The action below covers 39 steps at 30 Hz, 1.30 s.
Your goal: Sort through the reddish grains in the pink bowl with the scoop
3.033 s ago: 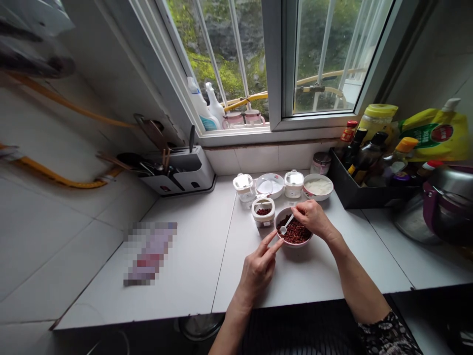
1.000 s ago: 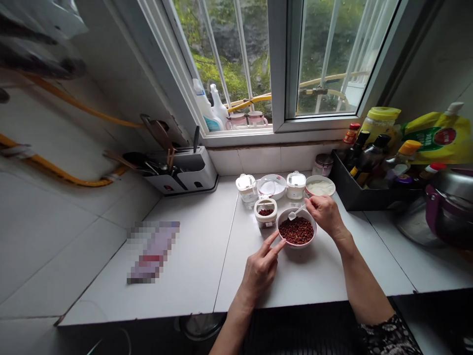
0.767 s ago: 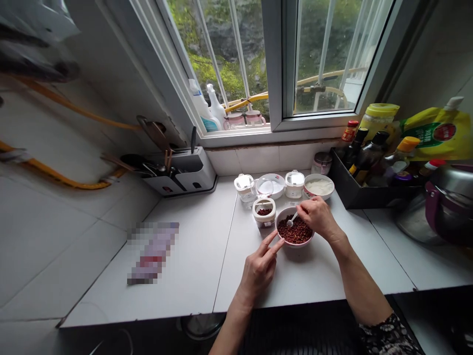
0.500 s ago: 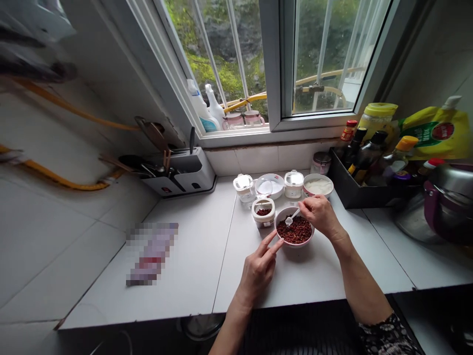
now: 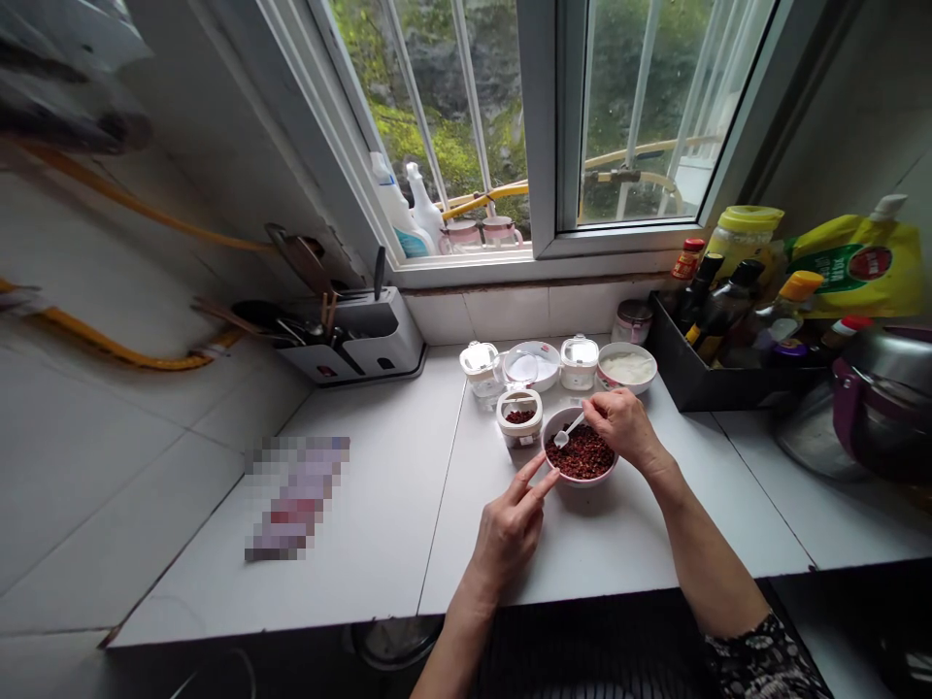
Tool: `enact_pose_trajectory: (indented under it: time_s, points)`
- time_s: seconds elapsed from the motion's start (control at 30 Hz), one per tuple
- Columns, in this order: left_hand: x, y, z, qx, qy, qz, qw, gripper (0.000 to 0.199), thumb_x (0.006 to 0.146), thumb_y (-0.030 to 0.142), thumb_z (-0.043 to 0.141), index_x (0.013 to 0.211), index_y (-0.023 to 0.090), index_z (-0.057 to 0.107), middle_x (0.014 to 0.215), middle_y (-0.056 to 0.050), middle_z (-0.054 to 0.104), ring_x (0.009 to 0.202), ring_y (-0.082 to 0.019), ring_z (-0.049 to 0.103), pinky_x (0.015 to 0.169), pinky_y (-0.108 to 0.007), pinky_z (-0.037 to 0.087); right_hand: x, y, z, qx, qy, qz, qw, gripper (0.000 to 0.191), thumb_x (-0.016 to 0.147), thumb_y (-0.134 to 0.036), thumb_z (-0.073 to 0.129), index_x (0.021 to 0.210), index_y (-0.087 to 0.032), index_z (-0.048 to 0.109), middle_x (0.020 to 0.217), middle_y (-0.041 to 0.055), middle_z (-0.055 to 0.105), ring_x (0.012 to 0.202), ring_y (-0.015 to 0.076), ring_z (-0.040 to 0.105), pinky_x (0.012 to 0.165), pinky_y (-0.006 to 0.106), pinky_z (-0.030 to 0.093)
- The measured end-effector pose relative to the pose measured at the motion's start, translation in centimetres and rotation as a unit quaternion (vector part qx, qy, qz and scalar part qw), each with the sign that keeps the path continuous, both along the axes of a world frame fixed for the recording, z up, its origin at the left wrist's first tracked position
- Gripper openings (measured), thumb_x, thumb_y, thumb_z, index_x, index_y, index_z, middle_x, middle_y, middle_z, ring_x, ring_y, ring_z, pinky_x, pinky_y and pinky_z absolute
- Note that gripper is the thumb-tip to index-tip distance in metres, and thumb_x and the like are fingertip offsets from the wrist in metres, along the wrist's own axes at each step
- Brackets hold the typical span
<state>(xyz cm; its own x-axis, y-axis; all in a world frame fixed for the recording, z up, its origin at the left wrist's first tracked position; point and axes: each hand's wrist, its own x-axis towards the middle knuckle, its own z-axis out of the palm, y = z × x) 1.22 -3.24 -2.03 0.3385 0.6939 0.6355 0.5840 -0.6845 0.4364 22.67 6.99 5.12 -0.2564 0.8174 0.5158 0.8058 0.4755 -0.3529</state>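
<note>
A round bowl (image 5: 551,427) with a pinkish rim holds dark red dried grains that look like Sichuan peppercorns (image 5: 586,456). My right hand (image 5: 622,427) is closed on the handle of a small white spoon (image 5: 561,439), whose scoop hangs over the bowl's left part. Two outstretched fingers of my left hand (image 5: 510,529) touch the near left of the bowl's rim, and the other fingers are curled loosely with nothing seen in them. Just left of the bowl stands a small seasoning jar (image 5: 521,436), uncovered, with the same red grains inside.
Behind are two lidded jars (image 5: 480,367) (image 5: 579,363), a bowl of white powder (image 5: 531,363) and a bowl of white crystals (image 5: 628,369). Bottles fill a black box (image 5: 720,383) at right, beside a metal pot (image 5: 822,417). A utensil holder (image 5: 379,340) stands at left.
The spoon has shifted left over the bowl, towards the seasoning jar, and my right hand has moved slightly left with it. My left hand stays at the bowl's rim.
</note>
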Motion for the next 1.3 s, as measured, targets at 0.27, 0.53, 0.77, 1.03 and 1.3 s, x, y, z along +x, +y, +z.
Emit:
enact_pose_trajectory:
  time_s: [0.27, 0.53, 0.77, 1.03, 1.3]
  points:
    - [0.01, -0.05, -0.03, -0.01, 0.003, -0.001, 1.0, 0.061, 0.091, 0.0, 0.042, 0.146, 0.028, 0.044, 0.144, -0.012, 0.053, 0.104, -0.017, 0.07, 0.086, -0.027, 0.06, -0.37, 0.04, -0.15, -0.027, 0.02, -0.005, 0.999, 0.041, 0.092, -0.03, 0.048, 0.052, -0.02, 0.051, 0.052, 0.0033, 0.059, 0.053, 0.0133, 0.047, 0.064, 0.027, 0.034]
    - [0.13, -0.1, 0.18, -0.009, 0.003, 0.001, 1.0, 0.062, 0.091, 0.0, 0.043, 0.146, 0.029, 0.044, 0.145, -0.011, 0.052, 0.104, -0.017, 0.07, 0.085, -0.027, 0.06, 0.2, -0.03, 0.22, -0.075, 0.083, -0.012, 0.994, 0.044, 0.092, -0.035, 0.046, 0.051, -0.019, 0.047, 0.048, 0.0011, 0.054, 0.048, 0.0108, 0.04, 0.053, 0.026, 0.027]
    - [0.17, -0.04, 0.14, -0.007, -0.003, -0.002, 1.0, 0.063, 0.091, 0.0, 0.043, 0.145, 0.03, 0.044, 0.144, -0.011, 0.053, 0.103, -0.016, 0.07, 0.086, -0.027, 0.059, -0.5, -0.13, 0.04, -0.041, 0.026, -0.013, 0.999, 0.042, 0.091, -0.031, 0.048, 0.051, -0.02, 0.05, 0.051, 0.0033, 0.059, 0.052, 0.0131, 0.047, 0.06, 0.027, 0.031]
    - [0.06, -0.07, 0.09, -0.016, 0.005, -0.002, 1.0, 0.06, 0.093, 0.002, 0.043, 0.146, 0.029, 0.043, 0.145, -0.013, 0.052, 0.103, -0.017, 0.07, 0.085, -0.028, 0.06, -0.23, -0.11, 0.16, -0.072, 0.081, -0.01, 0.994, 0.043, 0.091, -0.035, 0.047, 0.05, -0.02, 0.046, 0.048, 0.0011, 0.052, 0.049, 0.0115, 0.041, 0.054, 0.026, 0.029]
    - [0.09, -0.03, 0.09, -0.01, 0.002, -0.004, 1.0, 0.062, 0.091, 0.0, 0.042, 0.146, 0.029, 0.044, 0.144, -0.013, 0.053, 0.108, -0.017, 0.069, 0.084, -0.027, 0.06, 0.12, -0.17, 0.44, -0.093, 0.117, -0.006, 0.989, 0.044, 0.09, -0.038, 0.046, 0.05, -0.02, 0.044, 0.048, -0.0001, 0.048, 0.049, 0.0108, 0.04, 0.051, 0.025, 0.029]
